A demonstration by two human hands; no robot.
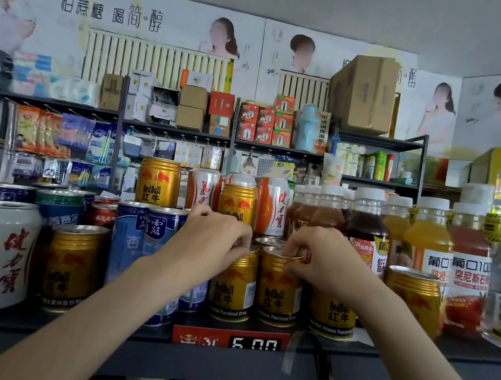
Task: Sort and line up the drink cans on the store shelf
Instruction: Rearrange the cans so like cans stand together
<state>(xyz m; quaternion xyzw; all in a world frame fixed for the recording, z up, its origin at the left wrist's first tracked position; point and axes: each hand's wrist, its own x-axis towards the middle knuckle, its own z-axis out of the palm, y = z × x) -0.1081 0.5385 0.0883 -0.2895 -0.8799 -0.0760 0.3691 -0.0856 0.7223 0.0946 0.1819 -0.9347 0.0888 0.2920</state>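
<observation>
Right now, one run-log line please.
left hand: grips gold can top | right hand: grips neighbouring gold can top | both upright on shelf

Juice bottles [428, 245] stand right of the cans; cardboard boxes [365, 93] top the far rack [376, 141]; posters [122, 16] behind.

Third gold can [333, 315] top hidden behind right hand [319, 262]; poster faces blurred.
</observation>
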